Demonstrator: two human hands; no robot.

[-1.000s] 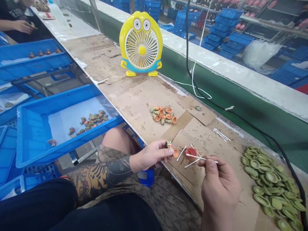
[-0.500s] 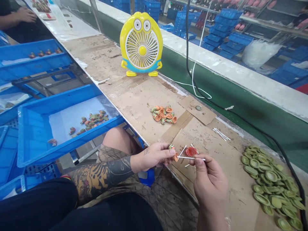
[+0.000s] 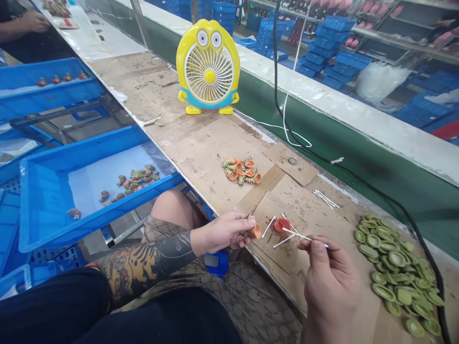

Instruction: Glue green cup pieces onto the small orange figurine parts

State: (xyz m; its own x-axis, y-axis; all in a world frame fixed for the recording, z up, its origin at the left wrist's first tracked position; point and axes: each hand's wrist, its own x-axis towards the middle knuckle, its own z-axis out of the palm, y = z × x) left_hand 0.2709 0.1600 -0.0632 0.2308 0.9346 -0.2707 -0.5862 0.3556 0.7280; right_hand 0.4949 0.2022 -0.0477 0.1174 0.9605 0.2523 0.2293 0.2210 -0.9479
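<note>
Drifting rightward, right hand is pinching a cotton swab; left hand is gripping an orange-and-green figurine at the swab's nine o'clock, with a red cap resting at ten o'clock on cardboard.

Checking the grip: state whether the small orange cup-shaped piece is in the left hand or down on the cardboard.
In the left hand: its fingers pinch the orange piece.

Left forearm — full tattoo sleeve, tiger in orange and yellow with black shading, solid black band toward wrist. Small dark tattoo on back of left hand. Right hand bare. Brown-grey patterned shorts, bare knee showing; black garment along bottom of view — kind hard to tell.
</note>
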